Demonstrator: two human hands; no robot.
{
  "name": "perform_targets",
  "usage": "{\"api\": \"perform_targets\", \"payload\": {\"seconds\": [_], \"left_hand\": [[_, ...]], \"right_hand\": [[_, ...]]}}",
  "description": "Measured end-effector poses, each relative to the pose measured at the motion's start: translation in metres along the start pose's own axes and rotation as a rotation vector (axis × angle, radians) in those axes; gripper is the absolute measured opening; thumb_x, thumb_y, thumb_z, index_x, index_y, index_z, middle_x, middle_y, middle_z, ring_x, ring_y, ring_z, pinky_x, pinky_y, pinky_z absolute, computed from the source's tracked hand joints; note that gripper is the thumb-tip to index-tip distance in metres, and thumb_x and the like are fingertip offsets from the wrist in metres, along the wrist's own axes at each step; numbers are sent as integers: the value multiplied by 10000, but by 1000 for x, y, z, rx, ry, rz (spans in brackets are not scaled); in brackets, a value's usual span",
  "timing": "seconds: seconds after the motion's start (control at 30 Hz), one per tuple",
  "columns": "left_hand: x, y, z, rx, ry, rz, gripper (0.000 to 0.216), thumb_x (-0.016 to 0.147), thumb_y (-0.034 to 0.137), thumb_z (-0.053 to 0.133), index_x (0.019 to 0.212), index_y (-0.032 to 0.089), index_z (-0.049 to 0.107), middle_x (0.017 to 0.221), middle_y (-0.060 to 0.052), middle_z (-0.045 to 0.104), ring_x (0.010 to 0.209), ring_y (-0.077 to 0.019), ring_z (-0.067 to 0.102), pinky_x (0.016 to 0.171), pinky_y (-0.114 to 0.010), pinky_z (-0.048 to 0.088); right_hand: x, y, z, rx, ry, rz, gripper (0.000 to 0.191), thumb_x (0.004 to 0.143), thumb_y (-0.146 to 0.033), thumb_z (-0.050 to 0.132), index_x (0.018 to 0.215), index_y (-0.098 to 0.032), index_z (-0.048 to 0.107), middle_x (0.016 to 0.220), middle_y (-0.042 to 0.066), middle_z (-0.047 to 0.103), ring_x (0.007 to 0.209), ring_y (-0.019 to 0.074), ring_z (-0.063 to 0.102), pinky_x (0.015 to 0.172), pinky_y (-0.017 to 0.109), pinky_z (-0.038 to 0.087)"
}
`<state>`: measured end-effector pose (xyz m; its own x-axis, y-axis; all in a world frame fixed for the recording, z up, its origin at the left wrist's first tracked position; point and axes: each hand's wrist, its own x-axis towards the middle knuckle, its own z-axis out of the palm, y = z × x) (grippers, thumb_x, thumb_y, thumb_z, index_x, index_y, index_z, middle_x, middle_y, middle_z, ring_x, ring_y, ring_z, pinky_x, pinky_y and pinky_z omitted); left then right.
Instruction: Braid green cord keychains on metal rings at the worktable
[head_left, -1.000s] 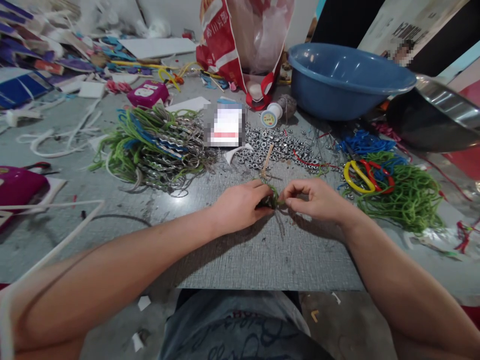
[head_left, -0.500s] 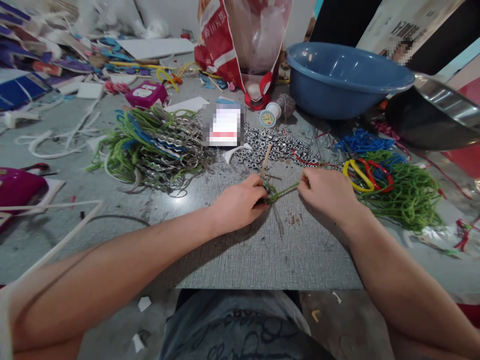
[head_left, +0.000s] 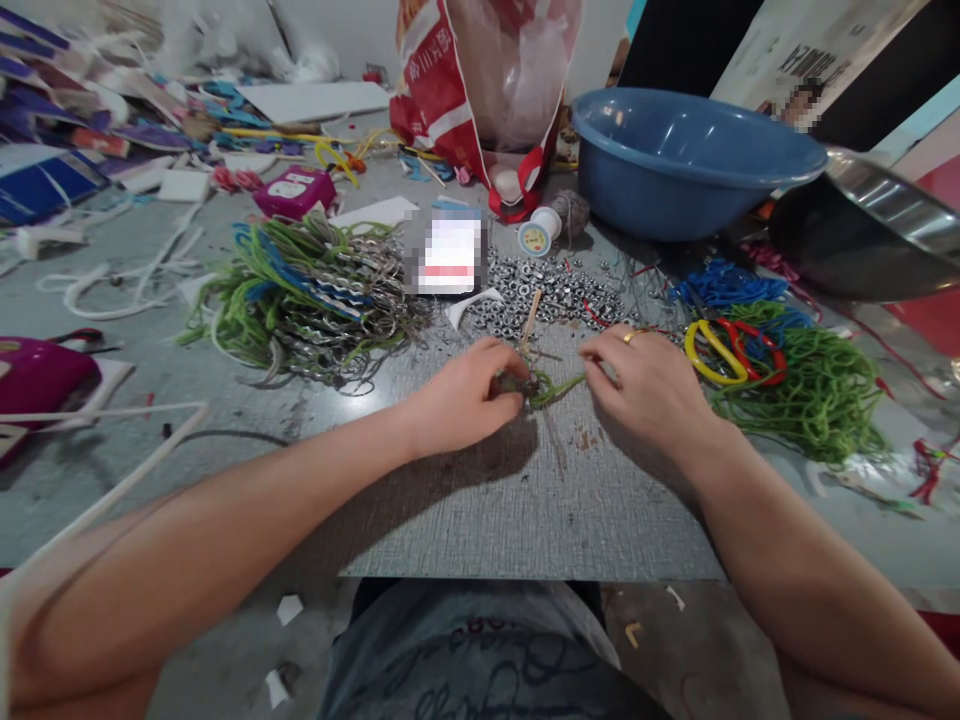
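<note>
Green cord (head_left: 568, 386) is stretching between the hands, back from the middle of the near edge of the bench (head_left: 525, 525); the left hand (head_left: 469, 393) is curling about its tangled part, though I cannot tell whether that grip is closing; the right hand (head_left: 646, 378) is pinching the other part; behind, small metal rings (head_left: 577, 289) are lying scattered.
</note>
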<state>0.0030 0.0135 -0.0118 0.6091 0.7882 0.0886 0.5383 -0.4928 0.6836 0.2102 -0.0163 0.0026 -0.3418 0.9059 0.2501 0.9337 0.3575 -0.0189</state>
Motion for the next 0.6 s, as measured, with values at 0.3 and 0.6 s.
{"api": "perform_targets", "payload": {"seconds": [0.3,0.6], "left_hand": [[0,-6,-18,214,-164,49,73,724,144,536,782,167,574,892,-18,556,688,-112,525,643,-251,416],[0,-16,-27,442,-372,5,111,794,187,491,818,178,598,908,-37,562,790,-166,564,688,-286,411]], "right_hand": [[-10,-42,9,125,-214,-571,356,897,-410,453,1169,-228,593,842,69,630,731,192,509,657,330,300],[-11,-44,9,180,-233,-655,321,913,-376,424,1040,-172,637,1230,76,589,843,200,507,692,352,317]]}}
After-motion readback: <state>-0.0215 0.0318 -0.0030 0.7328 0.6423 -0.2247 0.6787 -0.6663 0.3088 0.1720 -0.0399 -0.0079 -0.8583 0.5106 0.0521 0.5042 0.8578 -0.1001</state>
